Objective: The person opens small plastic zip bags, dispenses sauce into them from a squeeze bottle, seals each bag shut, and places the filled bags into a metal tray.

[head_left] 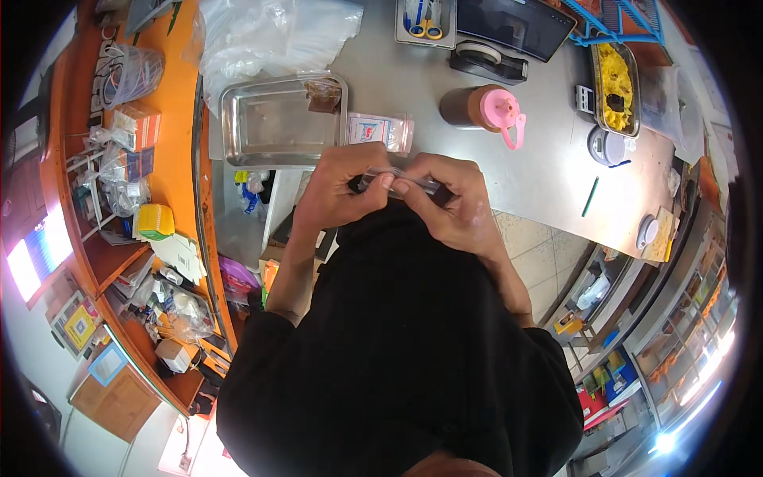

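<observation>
Close in front of my chest, at the near edge of the metal table, my left hand (342, 189) and my right hand (455, 200) meet. Thumbs and bent fingers of both pinch a small see-through plastic bag (384, 171), their thumb tips almost touching. Most of the bag is hidden by the fingers, and I cannot make out what is inside it. Just beyond my hands lie flat printed plastic bags (370, 128). To their left stands a steel tray (226, 131), with a small bag of something brown (323, 94) in its far right corner.
A brown bottle with a pink lid (500, 106) stands right of centre, near a tape dispenser (489, 62). Farther back sit scissors (425, 30) in a metal tray and a dark tablet (517, 24). Yellow food fills a dish (636, 119) at right. Plastic sheets (274, 40) lie far left.
</observation>
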Demonstrator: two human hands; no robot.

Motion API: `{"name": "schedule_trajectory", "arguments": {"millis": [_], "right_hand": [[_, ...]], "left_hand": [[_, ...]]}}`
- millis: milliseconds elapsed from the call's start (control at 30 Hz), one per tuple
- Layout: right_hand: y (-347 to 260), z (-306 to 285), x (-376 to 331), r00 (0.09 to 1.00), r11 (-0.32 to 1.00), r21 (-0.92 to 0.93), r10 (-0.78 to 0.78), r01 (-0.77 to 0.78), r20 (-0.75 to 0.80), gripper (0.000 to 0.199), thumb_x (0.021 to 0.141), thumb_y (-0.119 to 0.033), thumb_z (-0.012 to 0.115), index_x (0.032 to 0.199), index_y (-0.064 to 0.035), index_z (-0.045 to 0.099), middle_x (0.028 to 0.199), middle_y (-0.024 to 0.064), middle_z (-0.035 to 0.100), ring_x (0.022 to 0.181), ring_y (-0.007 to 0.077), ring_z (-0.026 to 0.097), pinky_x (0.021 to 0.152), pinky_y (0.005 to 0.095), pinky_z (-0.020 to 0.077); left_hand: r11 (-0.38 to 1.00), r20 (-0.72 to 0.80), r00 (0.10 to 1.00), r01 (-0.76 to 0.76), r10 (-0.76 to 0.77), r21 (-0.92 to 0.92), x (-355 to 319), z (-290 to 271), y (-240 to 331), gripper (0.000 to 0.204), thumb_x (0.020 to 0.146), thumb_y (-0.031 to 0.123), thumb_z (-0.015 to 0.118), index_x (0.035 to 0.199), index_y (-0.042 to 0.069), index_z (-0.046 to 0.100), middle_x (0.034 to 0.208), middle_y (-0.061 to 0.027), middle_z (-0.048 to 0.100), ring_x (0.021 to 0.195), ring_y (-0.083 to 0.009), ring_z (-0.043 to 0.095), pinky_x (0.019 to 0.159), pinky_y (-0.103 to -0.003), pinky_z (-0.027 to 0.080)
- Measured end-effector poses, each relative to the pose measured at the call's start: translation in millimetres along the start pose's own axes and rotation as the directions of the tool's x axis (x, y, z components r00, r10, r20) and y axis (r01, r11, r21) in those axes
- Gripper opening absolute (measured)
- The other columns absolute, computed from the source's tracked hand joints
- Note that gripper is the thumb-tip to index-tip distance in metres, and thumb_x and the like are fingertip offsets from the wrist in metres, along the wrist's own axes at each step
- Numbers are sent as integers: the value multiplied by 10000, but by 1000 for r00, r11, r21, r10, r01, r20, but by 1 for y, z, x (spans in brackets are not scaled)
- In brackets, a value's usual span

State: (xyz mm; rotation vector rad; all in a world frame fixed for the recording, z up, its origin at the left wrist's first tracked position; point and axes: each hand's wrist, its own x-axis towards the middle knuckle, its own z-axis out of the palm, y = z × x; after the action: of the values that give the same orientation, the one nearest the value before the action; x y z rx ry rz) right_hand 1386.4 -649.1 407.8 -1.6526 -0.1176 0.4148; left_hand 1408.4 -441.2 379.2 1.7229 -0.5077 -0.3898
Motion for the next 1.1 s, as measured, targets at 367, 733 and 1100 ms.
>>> {"name": "schedule_trajectory", "arguments": {"millis": [367, 733, 1100], "right_hand": [[79, -2, 40, 922, 884, 266, 384, -383, 50, 426, 990, -343, 612, 755, 9, 656, 537, 8, 507, 539, 66, 512, 497, 242, 403], [249, 11, 57, 960, 784, -582, 64, -216, -271, 318, 854, -246, 717, 1042, -37, 568, 829, 200, 691, 820, 421, 675, 693, 525, 516], [248, 29, 66, 915, 870, -479, -89, -121, -393, 273, 794, -211, 732, 983, -64, 599, 838, 117, 651, 746, 320, 655, 637, 443, 512]], "left_hand": [[966, -385, 899, 129, -209, -224, -42, -13, -81, 276, 983, 220, 634, 925, -43, 691, 740, -19, 655, 657, -78, 540, 584, -244, 413], [848, -602, 797, 356, -57, 392, -13, -79, -254, 255, 940, 221, 700, 992, -26, 733, 802, -113, 674, 729, -148, 622, 641, -293, 489], [917, -769, 622, 379, -151, 126, -13, -62, -276, 303, 898, 285, 751, 984, -5, 728, 856, -71, 704, 714, -131, 648, 596, -278, 548]]}}
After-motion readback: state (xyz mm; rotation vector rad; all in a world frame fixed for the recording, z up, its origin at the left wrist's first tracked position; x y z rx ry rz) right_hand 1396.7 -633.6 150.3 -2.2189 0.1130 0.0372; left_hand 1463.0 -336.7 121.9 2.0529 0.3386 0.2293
